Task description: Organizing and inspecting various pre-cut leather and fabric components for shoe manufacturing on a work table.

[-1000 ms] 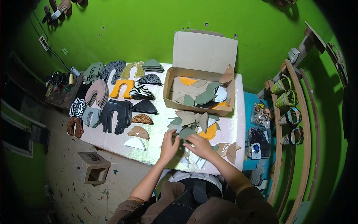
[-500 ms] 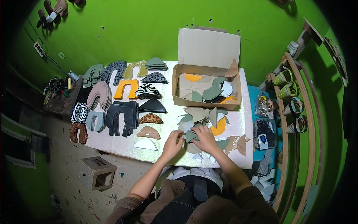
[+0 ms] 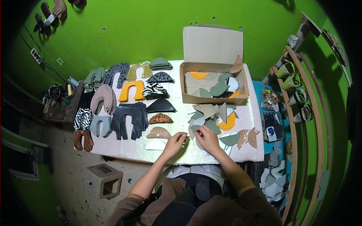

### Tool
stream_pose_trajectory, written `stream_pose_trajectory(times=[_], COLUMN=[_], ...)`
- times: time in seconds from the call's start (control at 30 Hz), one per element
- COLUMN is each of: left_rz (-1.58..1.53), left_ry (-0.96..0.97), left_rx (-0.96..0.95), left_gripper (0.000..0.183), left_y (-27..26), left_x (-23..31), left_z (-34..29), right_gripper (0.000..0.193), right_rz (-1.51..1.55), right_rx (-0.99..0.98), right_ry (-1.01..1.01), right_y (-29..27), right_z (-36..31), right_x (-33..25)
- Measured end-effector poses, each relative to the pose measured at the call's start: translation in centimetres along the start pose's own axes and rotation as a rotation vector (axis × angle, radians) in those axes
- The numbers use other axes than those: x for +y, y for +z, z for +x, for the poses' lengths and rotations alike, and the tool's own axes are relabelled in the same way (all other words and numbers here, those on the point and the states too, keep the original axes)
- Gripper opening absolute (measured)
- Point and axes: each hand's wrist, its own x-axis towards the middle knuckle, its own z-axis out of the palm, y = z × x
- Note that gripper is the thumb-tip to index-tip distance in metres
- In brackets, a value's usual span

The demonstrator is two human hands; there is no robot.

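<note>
My left hand [image 3: 175,145] is closed with fingertips pinched together just left of the loose pile, near the table's front edge. What it holds, if anything, cannot be made out. My right hand [image 3: 208,140] has curled fingers at the pile's near edge, beside a beige cut piece [image 3: 191,132]; whatever is between its fingertips is hidden. The pile mixes green pieces [image 3: 212,125], beige ones and an orange piece [image 3: 227,122]. To its right are a green half-round piece [image 3: 229,139] and brown pieces [image 3: 252,138]. Left of my left hand lie white half-rounds [image 3: 155,144] and tan half-rounds [image 3: 158,132].
An open cardboard box [image 3: 215,100] with loose cut pieces stands behind the pile. Sorted stacks fill the table's left side, including black arch-shaped pieces [image 3: 129,118] and orange ones [image 3: 131,90]. A wooden rack [image 3: 301,150] holding shoe parts stands at right; a wooden stool [image 3: 102,180] is on the floor.
My hands have moved apart, the left one drawing back from the pile. The green piece between them is no longer in their fingers. The view has shifted slightly.
</note>
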Motion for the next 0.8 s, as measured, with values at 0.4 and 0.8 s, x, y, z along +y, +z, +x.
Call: stream_pose_trajectory(times=[0.4,0.8], left_rz=[-0.407,-0.411], left_ry=[-0.170,-0.153], left_rx=[-0.097,-0.103], left_gripper=[0.025,0.031], left_y=[-2.8,-1.9], left_x=[-0.3,1.0], left_z=[0.8,2.3], right_gripper=[0.018,0.016], right_rz=[-0.156,-0.235], right_rx=[0.057,-0.059], right_ry=[-0.241,-0.011], right_y=[2.6,-2.3], right_z=[-0.2,0.4], right_x=[-2.4,3.1])
